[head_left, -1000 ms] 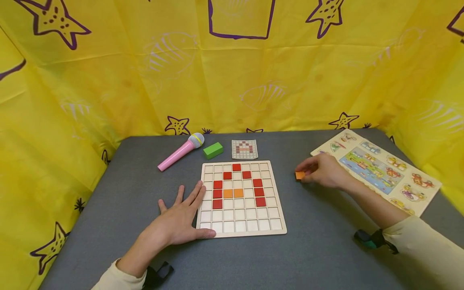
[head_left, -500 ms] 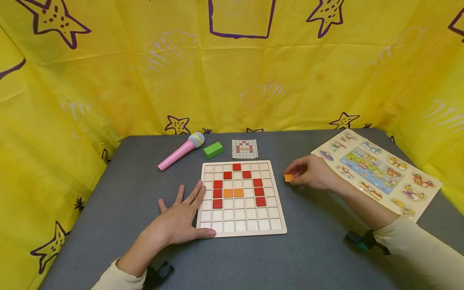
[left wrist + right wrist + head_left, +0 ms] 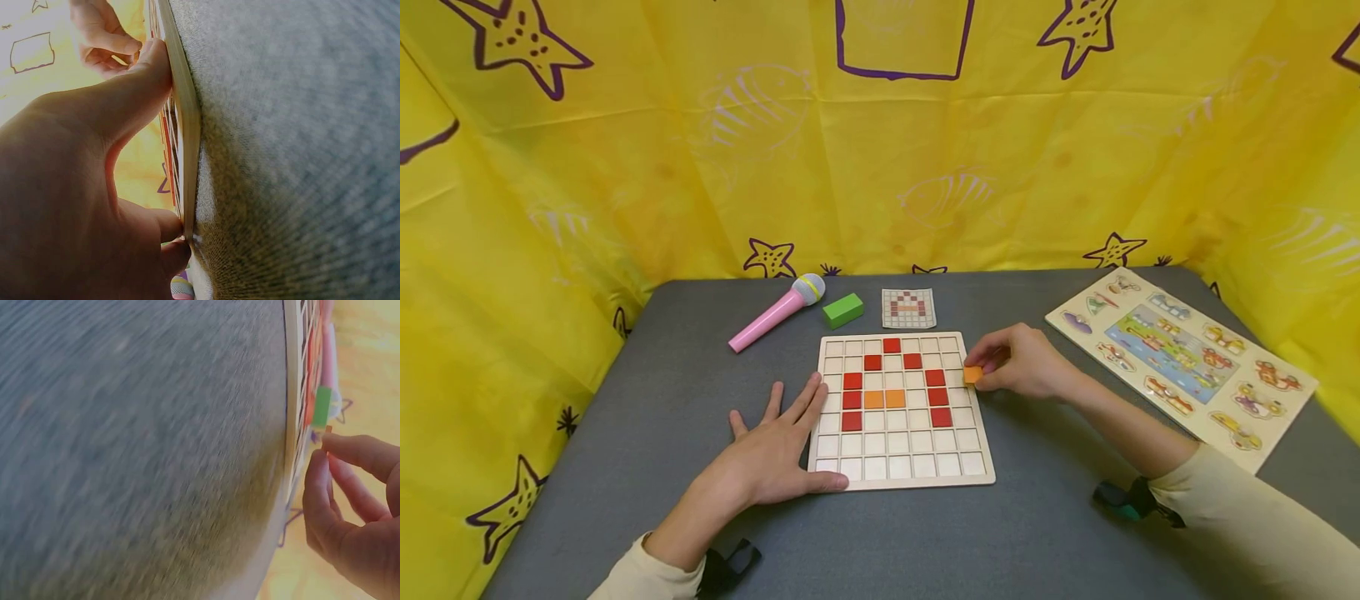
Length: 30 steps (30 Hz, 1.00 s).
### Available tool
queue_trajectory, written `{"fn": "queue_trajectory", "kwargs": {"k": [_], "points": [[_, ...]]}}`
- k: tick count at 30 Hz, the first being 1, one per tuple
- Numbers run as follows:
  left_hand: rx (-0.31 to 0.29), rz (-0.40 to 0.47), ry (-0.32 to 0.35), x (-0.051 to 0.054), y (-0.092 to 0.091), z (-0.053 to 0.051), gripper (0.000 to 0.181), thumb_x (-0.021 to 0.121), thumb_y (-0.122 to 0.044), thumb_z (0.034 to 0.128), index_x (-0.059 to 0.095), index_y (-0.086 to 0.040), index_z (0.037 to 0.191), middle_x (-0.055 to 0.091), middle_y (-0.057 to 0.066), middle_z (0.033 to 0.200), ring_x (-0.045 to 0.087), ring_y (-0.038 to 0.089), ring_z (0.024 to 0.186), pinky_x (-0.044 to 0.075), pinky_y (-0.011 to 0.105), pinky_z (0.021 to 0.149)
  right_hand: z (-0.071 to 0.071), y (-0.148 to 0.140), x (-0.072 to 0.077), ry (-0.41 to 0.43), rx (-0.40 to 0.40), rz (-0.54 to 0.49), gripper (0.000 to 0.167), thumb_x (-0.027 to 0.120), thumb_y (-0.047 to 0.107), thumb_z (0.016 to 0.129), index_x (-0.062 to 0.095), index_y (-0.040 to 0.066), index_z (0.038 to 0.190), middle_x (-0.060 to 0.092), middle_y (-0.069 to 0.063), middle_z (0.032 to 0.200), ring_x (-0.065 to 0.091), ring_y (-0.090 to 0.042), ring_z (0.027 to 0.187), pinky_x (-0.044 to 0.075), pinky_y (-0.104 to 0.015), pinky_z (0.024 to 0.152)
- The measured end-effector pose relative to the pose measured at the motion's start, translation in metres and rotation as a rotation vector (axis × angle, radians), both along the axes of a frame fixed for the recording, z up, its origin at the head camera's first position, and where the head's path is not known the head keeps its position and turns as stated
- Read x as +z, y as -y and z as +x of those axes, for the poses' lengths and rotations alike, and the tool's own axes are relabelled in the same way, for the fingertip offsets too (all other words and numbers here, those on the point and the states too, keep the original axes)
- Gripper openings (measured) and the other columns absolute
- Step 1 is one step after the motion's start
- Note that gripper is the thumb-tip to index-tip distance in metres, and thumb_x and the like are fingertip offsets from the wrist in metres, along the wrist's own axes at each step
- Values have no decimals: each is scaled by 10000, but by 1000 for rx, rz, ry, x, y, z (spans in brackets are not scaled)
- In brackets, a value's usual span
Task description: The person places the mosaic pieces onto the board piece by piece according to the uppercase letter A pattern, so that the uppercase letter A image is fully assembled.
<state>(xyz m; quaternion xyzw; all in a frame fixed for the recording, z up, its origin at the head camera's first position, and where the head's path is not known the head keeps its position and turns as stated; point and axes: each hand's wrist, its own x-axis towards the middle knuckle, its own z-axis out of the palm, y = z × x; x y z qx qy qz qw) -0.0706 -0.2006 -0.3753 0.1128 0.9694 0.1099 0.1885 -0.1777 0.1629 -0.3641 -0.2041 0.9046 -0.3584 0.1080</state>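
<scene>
A wooden grid board lies on the grey table, with red square tiles in an arch and two orange tiles side by side between its legs. My left hand rests at the board's left side, fingers spread, with the thumb on the near edge. In the left wrist view that thumb lies along the board's rim. Between thumb and fingertips, my right hand pinches another orange tile over the board's right edge. The right wrist view shows this tile nearly edge-on.
Behind the board lie a pink toy microphone, a green block and a small card printed with a similar tile pattern. To the right is a wooden picture puzzle. Yellow cloth hangs around the table.
My right hand has carried the orange tile leftward, from the table beside the puzzle to the board's right edge. The left hand stays in place on the board.
</scene>
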Motion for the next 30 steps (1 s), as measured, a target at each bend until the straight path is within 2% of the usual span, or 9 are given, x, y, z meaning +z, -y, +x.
{"fn": "queue_trajectory", "kwargs": {"k": [9,18,30], "points": [[8,1,9,0,-1,-1,1324,679,-880,726,55,-229,1695,-19,-23,1775,46,535,1583,41,958,969,3,21,2,59,43,-39,236,894,89,776,805,92,995,766,-39,909,662,-153,793,552,-253,705],[2,-4,8,-1,-1,-1,1324,671,-885,728,56,-223,1695,-17,-17,1775,52,535,1583,51,957,971,6,38,1,114,61,-32,228,881,82,776,815,113,992,755,-18,914,645,-166,792,552,-305,727],[5,-8,5,0,-2,-1,1326,672,-886,726,63,-218,1696,-10,-10,1776,56,536,1582,60,957,972,10,56,0,156,39,-6,209,891,75,748,824,133,937,741,27,803,663,-140,758,553,-297,719]]}}
